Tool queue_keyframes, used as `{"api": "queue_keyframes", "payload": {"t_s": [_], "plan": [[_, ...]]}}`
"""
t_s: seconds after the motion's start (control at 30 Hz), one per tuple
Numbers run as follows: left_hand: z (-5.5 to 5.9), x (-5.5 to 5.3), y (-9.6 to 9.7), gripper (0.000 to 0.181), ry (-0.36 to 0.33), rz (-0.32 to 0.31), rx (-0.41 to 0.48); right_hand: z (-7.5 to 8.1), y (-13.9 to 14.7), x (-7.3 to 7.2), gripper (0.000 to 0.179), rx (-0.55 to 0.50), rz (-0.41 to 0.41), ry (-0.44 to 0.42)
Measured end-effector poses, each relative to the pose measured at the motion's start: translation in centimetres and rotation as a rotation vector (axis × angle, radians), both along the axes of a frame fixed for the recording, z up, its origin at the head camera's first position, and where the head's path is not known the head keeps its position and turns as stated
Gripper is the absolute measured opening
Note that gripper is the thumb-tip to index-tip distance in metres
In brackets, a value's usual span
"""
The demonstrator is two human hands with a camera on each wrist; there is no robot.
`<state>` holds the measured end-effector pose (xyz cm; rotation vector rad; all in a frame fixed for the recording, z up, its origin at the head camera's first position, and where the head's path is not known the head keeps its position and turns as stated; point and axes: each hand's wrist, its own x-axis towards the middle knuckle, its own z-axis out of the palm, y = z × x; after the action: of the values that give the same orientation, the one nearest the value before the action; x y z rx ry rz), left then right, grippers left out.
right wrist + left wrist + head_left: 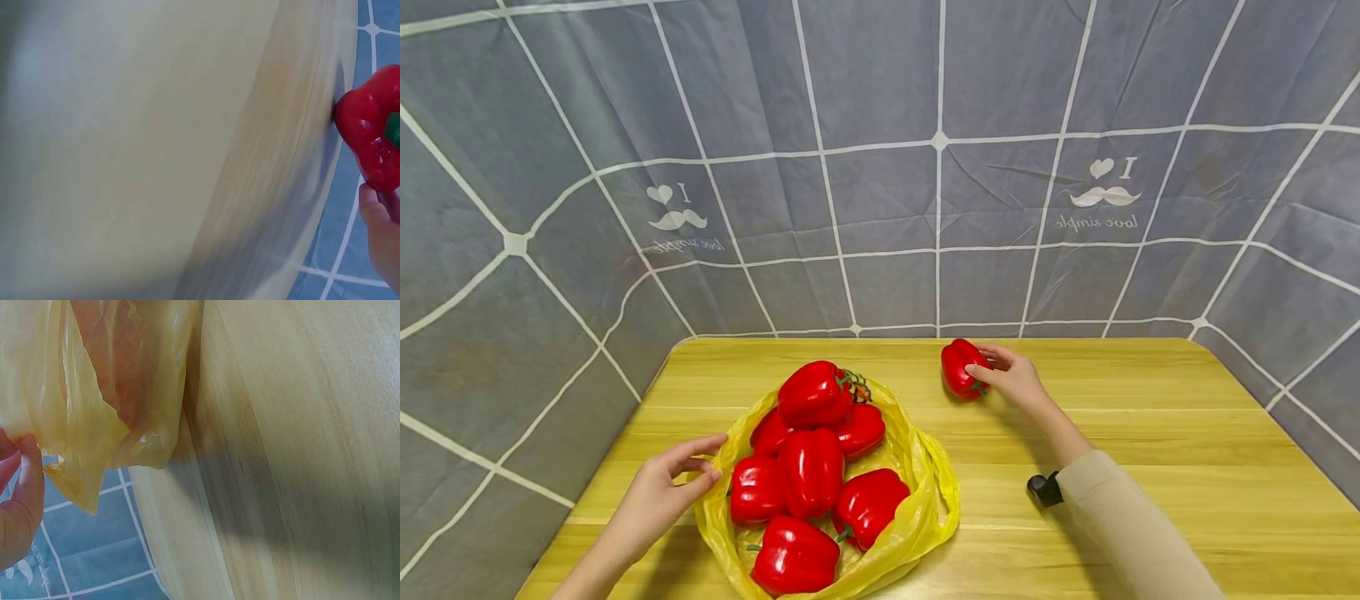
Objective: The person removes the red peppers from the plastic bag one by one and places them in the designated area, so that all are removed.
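Near the table's back edge, my right hand [1011, 377] grips a red bell pepper [960, 367], with the thumb and fingers on its right side. The pepper's green stem points toward the front right. In the right wrist view, the fingertips sit against the lower side of the same pepper [369, 131]. A yellow plastic bag [917, 521] stands wide open at the table's front left. Several red bell peppers [811, 471] are piled inside it. My left hand [658, 487] pinches the bag's left rim; in the left wrist view its fingers hold the crumpled plastic [84, 437].
Gathered plastic handles form a loop [951, 492] on the bag's right side. A small dark patterned piece [857, 387] shows behind the top pepper. Grey tile-print cloth [880, 200] hangs behind the wooden table [1150, 433] and along both sides. A black device [1043, 490] sits at the right wrist.
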<state>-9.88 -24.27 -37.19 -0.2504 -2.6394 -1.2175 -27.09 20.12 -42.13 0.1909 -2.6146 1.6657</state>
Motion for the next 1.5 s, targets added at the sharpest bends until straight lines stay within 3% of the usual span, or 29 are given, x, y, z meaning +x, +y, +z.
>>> {"api": "queue_keyframes", "payload": {"t_s": [0.23, 0.33, 0.43, 0.57, 0.8, 0.93, 1.2, 1.5], "plan": [[0.0, 0.0, -0.1, 0.036, -0.001, 0.005, -0.017, -0.2, -0.6, -1.5, 0.052, -0.074, 0.000, -0.013], [0.1, 0.0, -0.1, 0.037, -0.015, 0.010, -0.027, 0.8, -1.1, -1.4, 0.051, -0.114, -0.001, -0.031], [0.1, 0.0, 0.0, 0.037, -0.031, 0.011, -0.016, 0.8, -1.4, -1.9, 0.051, -0.136, -0.011, -0.043], [0.2, 0.0, 0.1, 0.037, -0.040, 0.006, 0.006, -0.1, -1.5, -3.0, 0.051, -0.161, -0.036, -0.053], [0.3, -0.1, 0.4, 0.036, -0.030, 0.011, -0.014, -0.3, -1.9, -3.4, 0.047, -0.207, -0.105, -0.100], [0.2, -0.1, 0.3, 0.036, -0.026, 0.012, -0.004, -0.5, -2.1, -3.6, 0.042, -0.228, -0.127, -0.084], [0.1, -0.1, 0.2, 0.037, -0.021, -0.002, 0.032, -0.5, -2.3, -3.8, 0.041, -0.227, -0.109, -0.067], [0.1, 0.0, 0.2, 0.037, -0.029, -0.013, 0.042, 0.5, -1.2, -3.5, 0.047, -0.139, -0.010, -0.051]]}}
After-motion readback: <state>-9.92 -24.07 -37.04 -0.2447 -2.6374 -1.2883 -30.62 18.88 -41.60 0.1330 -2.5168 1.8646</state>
